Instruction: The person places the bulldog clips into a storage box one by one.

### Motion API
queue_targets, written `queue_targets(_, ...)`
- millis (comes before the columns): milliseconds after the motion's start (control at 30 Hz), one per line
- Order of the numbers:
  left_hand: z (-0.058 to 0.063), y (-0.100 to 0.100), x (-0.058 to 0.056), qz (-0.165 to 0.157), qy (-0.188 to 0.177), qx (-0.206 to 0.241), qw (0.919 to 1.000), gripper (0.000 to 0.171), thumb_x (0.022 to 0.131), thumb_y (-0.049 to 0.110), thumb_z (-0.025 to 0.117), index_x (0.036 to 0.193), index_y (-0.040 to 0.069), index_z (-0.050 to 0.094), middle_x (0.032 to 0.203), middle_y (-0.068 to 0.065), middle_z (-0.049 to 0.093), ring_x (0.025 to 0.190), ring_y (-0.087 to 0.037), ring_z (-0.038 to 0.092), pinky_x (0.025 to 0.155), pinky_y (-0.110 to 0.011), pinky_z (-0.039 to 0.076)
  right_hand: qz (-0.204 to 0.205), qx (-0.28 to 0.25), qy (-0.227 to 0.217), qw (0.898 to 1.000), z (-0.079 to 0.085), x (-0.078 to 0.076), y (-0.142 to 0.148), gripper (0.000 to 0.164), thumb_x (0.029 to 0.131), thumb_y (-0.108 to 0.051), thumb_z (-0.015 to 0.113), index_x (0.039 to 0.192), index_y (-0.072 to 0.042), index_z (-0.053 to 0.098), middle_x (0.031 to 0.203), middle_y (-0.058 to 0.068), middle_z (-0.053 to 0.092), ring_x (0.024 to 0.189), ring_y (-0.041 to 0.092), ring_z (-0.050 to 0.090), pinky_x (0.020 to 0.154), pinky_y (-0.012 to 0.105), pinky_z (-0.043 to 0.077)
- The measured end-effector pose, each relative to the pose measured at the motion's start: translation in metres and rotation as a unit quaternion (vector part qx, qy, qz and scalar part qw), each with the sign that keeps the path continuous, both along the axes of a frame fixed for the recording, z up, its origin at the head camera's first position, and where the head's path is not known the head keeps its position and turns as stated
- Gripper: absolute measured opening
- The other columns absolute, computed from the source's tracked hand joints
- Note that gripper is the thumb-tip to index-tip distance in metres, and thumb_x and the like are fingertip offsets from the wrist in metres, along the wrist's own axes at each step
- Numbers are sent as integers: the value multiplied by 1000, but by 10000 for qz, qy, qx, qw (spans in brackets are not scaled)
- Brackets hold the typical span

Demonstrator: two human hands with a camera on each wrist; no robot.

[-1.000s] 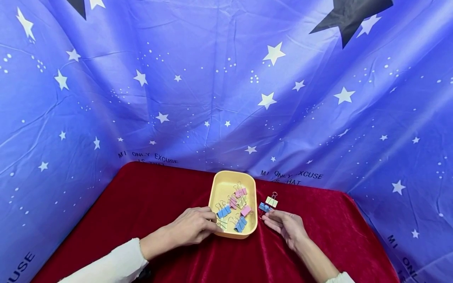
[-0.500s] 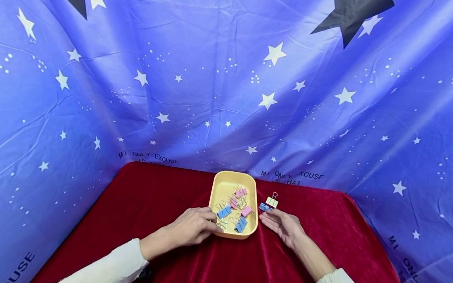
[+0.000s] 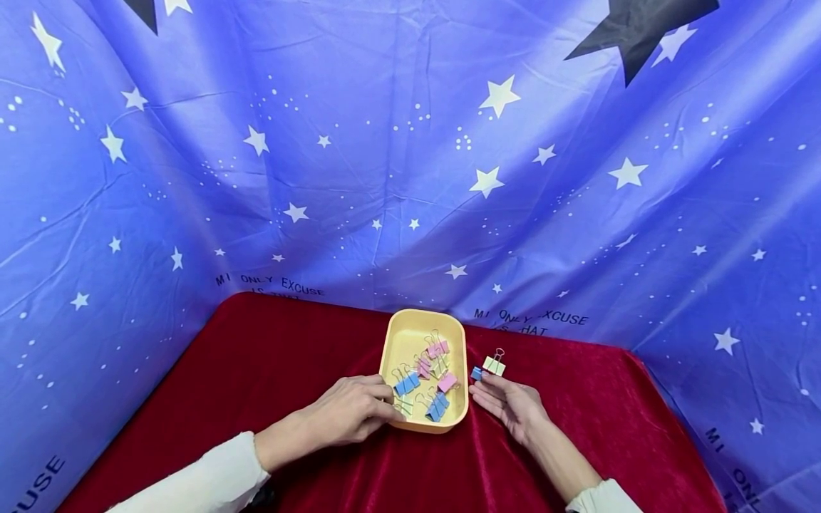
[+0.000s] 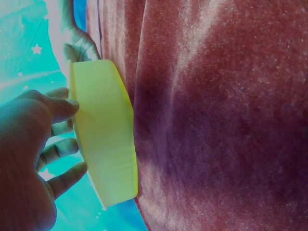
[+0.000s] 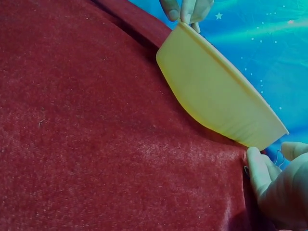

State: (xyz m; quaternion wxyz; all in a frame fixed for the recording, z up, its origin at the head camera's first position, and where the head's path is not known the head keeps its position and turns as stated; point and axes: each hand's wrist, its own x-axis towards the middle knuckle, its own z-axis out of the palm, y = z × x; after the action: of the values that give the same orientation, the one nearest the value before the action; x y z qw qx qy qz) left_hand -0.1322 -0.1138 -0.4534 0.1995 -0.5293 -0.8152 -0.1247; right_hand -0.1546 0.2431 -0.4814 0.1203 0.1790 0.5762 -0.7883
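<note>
My left hand (image 3: pixel 355 410) holds the near left rim of a yellow plastic tray (image 3: pixel 427 427), thumb on the outside, as the left wrist view shows. Pink, blue and cream binder clips lie inside, among them a pink one (image 3: pixel 447 382) and a blue one (image 3: pixel 437 407). Right of the tray, my right hand (image 3: pixel 516 407) has its fingertips at another blue binder clip (image 3: pixel 477 372) and appears to pinch it; the fingers partly hide it. In the right wrist view, a wire handle (image 5: pixel 279 157) shows between thumb and fingers. A cream binder clip (image 3: pixel 494 365) lies just beyond.
A red velvet cloth (image 3: pixel 276 363) covers the table under the tray. Blue star-printed fabric (image 3: pixel 359 157) rises behind the table and along both sides. The tray's right wall stands close to my right fingertips.
My right hand has shifted slightly, and less of the blue binder clip at its fingertips shows now. The left hand and the tray have stayed in place.
</note>
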Motion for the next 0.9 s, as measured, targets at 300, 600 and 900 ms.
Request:
queue_targets(300,0,1,0,16,8,-38,10000,33,87,11,90,112,33,90,92,15,68,94,-5,64,78,-18,54,13,-391,-47,9992,1,1,3,19,111,-4,63,119,3,79,104,14,86,95,21,87,95,36,68)
queue_targets(600,-1,1,0,-20,38,23,10000,32,87,10,91,111,32,90,91,14,67,92,-5,63,78,-16,53,31,-334,57,9994,7,6,-1,20,111,-1,61,113,3,81,102,12,86,95,21,87,95,36,68)
queue_targets(900,-3,1,-1,-23,57,23,10000,32,86,10,91,110,32,90,91,15,68,92,-5,63,77,-17,53,98,-71,82,9999,8,9,-2,44,110,0,60,150,17,56,105,14,86,96,20,87,94,34,68)
